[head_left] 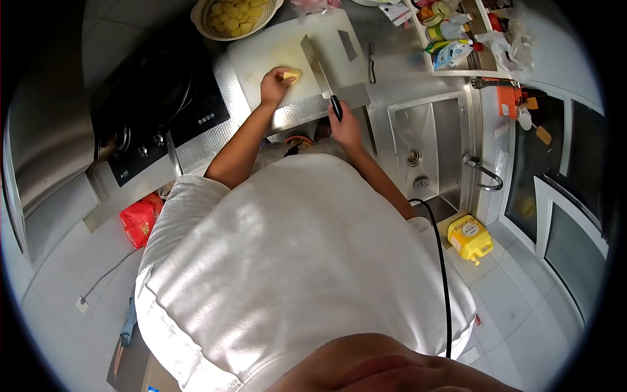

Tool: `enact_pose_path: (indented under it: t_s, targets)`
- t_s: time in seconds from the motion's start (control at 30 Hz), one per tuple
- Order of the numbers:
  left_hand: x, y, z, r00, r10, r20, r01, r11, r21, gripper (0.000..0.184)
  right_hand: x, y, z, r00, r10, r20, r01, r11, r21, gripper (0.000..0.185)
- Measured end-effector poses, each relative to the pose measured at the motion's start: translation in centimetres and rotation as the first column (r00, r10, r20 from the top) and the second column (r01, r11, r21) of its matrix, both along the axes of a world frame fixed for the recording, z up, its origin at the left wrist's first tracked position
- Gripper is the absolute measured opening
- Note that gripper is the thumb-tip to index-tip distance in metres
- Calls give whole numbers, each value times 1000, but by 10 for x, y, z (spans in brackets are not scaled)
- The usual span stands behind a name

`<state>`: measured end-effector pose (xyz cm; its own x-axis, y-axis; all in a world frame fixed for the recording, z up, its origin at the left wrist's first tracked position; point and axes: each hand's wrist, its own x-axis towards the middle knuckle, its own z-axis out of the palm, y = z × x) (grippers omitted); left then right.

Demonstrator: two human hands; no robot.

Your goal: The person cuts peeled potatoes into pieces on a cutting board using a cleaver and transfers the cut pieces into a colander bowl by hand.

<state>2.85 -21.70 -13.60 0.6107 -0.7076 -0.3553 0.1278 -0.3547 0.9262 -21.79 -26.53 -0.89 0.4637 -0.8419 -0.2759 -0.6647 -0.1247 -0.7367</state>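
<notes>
My left hand (275,86) is closed around a yellow piece of potato (292,76) on the white cutting board (255,55). My right hand (346,125) grips the black handle of a cleaver (316,65). Its broad steel blade points away from me over the board, a little to the right of the potato and apart from it. Behind the board stands a light colander (200,19) holding several peeled, cut potato pieces (234,16).
On the left is a black stove (208,98) with a dark pan. A steel sink (418,124) with a faucet (483,171) lies to the right. A rack of bottles and packets (450,39) stands at back right. A yellow jug (469,238) is on the floor.
</notes>
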Motion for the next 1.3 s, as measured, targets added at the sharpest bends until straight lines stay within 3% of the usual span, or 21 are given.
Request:
enact_pose_path:
  t_s: [0.13, 0.4, 0.93, 1.0, 1.1, 1.27, 1.3]
  targets:
    - [-7, 1, 3, 992, 100, 73, -103, 994, 31, 33, 2, 8, -1, 998, 48, 48, -47, 999, -23, 28]
    - [-10, 1, -2, 982, 179, -53, -180, 983, -27, 33, 8, 13, 6, 995, 91, 30, -92, 996, 13, 27]
    - [-9, 1, -1, 985, 161, -68, -160, 987, 24, 32, 18, 7, -15, 980, 191, -46, -192, 981, -1, 27]
    - [-13, 2, 7, 946, 62, 317, -76, 997, 32, 34, 21, 5, -23, 979, 198, -46, -197, 980, 13, 27]
    - [-21, 2, 32, 889, 13, 457, -45, 997, 59, 36, 23, 3, -34, 978, 206, -37, -205, 978, 24, 27]
    - [-19, 2, 51, 838, -68, 542, -2, 992, 127, 36, 21, -11, -66, 972, 236, -14, -235, 970, 57, 25]
    - [-18, 3, 50, 833, -89, 547, 15, 990, 138, 36, 17, -16, -76, 966, 245, 76, -251, 966, 68, 26]
